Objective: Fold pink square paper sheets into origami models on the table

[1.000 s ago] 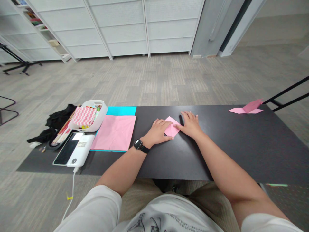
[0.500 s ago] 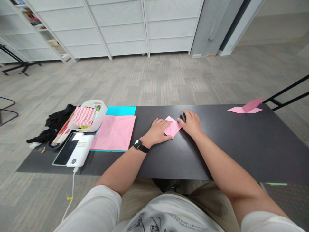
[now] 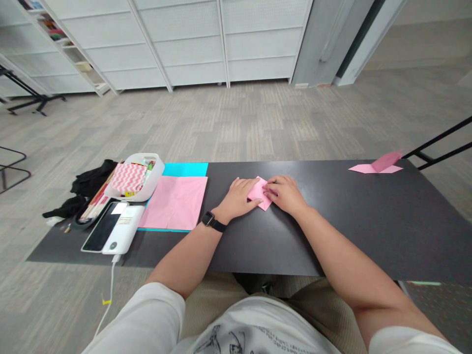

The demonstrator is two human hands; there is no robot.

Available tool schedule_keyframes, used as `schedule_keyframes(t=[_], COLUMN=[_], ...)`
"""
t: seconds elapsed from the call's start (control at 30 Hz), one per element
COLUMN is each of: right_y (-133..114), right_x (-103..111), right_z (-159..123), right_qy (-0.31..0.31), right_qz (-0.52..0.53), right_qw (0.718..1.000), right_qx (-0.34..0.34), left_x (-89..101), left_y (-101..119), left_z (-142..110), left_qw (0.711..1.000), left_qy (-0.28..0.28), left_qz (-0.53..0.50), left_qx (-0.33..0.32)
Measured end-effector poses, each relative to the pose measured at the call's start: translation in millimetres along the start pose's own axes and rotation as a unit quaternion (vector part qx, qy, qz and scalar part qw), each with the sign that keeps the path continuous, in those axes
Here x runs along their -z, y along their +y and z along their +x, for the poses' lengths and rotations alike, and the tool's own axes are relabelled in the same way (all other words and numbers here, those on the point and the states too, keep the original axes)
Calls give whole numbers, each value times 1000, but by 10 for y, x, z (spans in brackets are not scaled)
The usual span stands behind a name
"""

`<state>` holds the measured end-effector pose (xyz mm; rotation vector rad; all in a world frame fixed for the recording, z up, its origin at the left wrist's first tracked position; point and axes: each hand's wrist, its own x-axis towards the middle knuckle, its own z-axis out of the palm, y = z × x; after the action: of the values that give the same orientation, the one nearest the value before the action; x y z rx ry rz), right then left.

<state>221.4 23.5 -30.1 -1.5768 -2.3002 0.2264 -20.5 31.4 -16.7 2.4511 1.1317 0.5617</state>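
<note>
A small folded piece of pink paper (image 3: 262, 189) lies on the dark table between my hands, its near point turned toward me. My left hand (image 3: 240, 195) rests flat over its left side, thumb spread along the near edge and fingers along the far edge. My right hand (image 3: 285, 193) has its fingers bent and gathered on the right part of the paper, closed on a fold there. The fingertips partly cover the fold. A black watch is on my left wrist.
Left of my hands lies a larger pink sheet (image 3: 175, 202) over blue paper (image 3: 186, 169). Farther left are a white basket (image 3: 157, 172), a white power bank (image 3: 125, 228) with a cable, and a phone (image 3: 99, 226). A folded pink paper shape (image 3: 376, 168) stands at the far right.
My right hand has moved left, from the paper's right corner onto the paper, and its fingers have drawn together. My left hand has shifted slightly left and stays on the paper.
</note>
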Motion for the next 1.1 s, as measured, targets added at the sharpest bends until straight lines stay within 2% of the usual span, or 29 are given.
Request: schedule_keyframes(t=[0.1, 0.23, 0.47, 0.73, 0.87, 1.1], right_y=[97, 191, 197, 181, 183, 158], right_x=[-15, -34, -49, -25, -28, -30], right_z=[-4, -7, 1, -5, -12, -27], right_qy=[15, 27, 34, 24, 23, 23], right_qz=[-18, -11, 10, 8, -4, 25], right_qw=[999, 998, 998, 999, 999, 998], right_qx=[-26, -53, -52, -46, -24, 56], left_x=[27, 29, 47, 46, 51, 15], left_y=[-66, -121, -72, -97, -93, -138], left_z=[13, 38, 57, 58, 65, 62], left_qw=[998, 994, 997, 998, 998, 997], left_qy=[47, 46, 32, 44, 50, 68], left_qz=[17, 42, 29, -5, -15, -18], left_qx=[45, 87, 71, 53, 42, 37])
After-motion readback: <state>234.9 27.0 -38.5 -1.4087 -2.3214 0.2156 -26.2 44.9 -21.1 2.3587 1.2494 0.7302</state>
